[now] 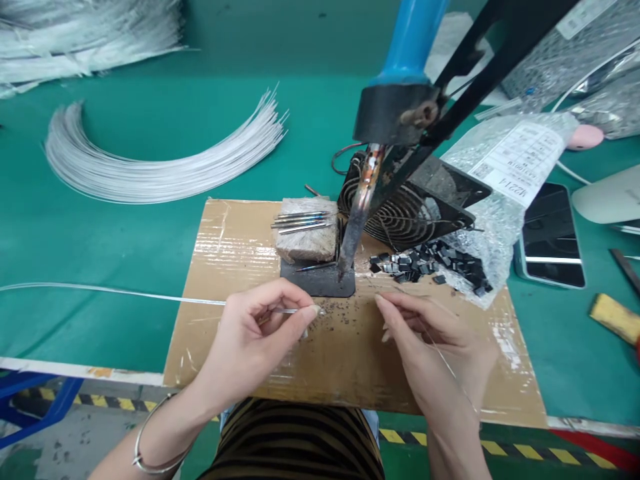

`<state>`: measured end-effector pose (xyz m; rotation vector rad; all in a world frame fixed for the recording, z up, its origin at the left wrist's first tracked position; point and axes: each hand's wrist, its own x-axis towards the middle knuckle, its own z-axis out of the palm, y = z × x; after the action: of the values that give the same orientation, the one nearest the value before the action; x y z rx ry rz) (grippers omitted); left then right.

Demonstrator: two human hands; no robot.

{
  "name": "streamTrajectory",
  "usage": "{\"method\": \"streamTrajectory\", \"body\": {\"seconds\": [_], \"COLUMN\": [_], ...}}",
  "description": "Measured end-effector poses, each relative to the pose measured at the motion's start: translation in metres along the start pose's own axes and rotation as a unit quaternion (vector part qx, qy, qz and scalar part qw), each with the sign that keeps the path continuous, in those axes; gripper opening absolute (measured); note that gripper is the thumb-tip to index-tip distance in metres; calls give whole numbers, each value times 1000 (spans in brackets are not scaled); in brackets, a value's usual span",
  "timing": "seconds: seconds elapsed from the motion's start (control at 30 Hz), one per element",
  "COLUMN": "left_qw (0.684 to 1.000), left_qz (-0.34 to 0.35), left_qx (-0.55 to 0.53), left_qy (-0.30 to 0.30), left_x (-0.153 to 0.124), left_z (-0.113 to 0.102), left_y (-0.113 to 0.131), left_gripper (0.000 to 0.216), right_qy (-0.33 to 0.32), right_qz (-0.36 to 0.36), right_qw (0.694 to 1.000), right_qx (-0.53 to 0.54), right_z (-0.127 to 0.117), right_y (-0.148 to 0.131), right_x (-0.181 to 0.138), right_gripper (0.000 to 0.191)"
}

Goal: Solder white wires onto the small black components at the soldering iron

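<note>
My left hand [260, 333] pinches a long thin white wire [110, 291] near its right end; the wire runs off to the left across the green table. My right hand [430, 347] pinches a fine strand, probably solder wire [450, 367], that trails back over the hand. Both hands rest above the taped cardboard sheet [225, 267], just in front of a mounted soldering iron [357, 220] whose tip points down at a dark metal plate [320, 280].
A pile of small black parts [430, 263] spills from a bubble bag [505, 180]. Behind the iron sit a fan grille [405, 217], a block with metal rods [305, 233], a curved bundle of white wires [150, 173] and a phone [550, 233].
</note>
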<state>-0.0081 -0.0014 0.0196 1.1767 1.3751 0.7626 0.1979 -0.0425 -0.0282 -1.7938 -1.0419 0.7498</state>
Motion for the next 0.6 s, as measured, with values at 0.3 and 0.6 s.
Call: {"method": "streamTrajectory", "body": {"seconds": [0.3,0.6], "left_qw": [999,999], "left_qz": [31,50], "left_qx": [-20,-12], "left_qy": [23,18], "left_x": [0,0], "left_z": [4,5], "left_y": [1,-8], "left_gripper": [9,8], "right_qy": [-69,-122], "right_qz": [72,96], "right_qw": [986,959], "right_qx": [132,238], "right_z": [10,21], "right_y": [-23,-34], "right_x": [-16,-21], "right_gripper": [6,5]}}
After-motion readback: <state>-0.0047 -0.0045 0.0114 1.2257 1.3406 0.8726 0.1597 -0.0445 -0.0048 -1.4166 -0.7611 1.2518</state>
